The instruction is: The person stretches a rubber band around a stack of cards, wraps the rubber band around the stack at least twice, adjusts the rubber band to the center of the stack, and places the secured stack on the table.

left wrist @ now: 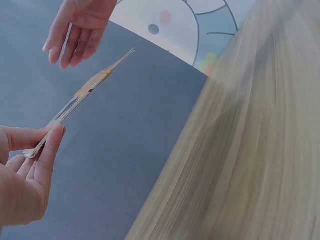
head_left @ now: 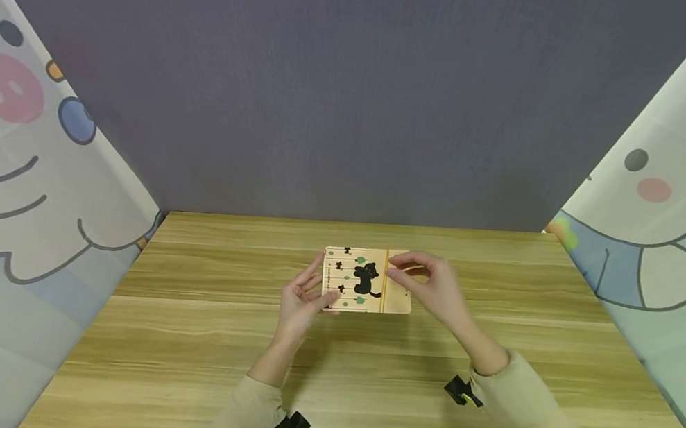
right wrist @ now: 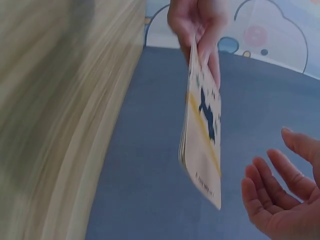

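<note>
A small cream notebook (head_left: 367,281) with a black cat on its cover is held up over the table, a yellow elastic band (head_left: 383,288) running across it. My left hand (head_left: 301,300) pinches one end between thumb and fingers. In the left wrist view the notebook (left wrist: 75,104) appears nearly edge-on, its pages slightly parted toward the far end. My right hand (head_left: 432,286) is beside the band end, fingers loosely bent. The right wrist view shows a gap between the right hand (right wrist: 285,195) and the notebook (right wrist: 205,150).
Underneath lies a wood-grain table (head_left: 179,336). A dark grey panel (head_left: 354,104) rises behind its back edge, and cartoon-printed sheets (head_left: 664,206) flank both sides. Black wrist mounts (head_left: 297,427) show at the sleeves.
</note>
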A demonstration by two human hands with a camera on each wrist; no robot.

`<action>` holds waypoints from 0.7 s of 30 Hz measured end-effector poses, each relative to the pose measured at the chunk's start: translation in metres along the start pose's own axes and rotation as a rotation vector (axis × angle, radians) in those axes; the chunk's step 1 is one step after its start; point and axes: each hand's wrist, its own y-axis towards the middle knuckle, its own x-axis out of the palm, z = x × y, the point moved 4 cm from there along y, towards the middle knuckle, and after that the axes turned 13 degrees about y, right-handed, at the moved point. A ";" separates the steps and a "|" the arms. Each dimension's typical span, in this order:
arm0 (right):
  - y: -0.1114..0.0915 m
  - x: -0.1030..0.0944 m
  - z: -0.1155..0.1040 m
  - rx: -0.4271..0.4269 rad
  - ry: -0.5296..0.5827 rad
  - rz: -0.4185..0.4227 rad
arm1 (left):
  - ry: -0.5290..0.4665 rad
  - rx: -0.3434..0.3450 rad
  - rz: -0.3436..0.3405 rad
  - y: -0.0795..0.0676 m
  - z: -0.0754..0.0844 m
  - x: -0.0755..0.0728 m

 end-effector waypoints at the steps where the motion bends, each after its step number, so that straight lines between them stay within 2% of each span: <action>1: 0.003 -0.001 0.000 -0.025 -0.013 0.001 | 0.002 0.001 -0.001 0.000 0.000 0.000; 6: 0.014 -0.005 0.002 -0.140 -0.086 -0.009 | -0.001 0.006 -0.003 -0.001 0.000 0.000; 9: 0.020 -0.006 0.004 -0.171 -0.124 -0.022 | -0.008 0.004 -0.001 -0.001 0.000 0.000; 15: 0.027 -0.008 0.009 -0.173 -0.138 -0.058 | -0.012 0.004 -0.005 -0.001 0.000 0.002; 21: 0.033 -0.010 0.018 -0.158 -0.120 -0.129 | -0.008 0.003 -0.009 -0.001 0.000 0.002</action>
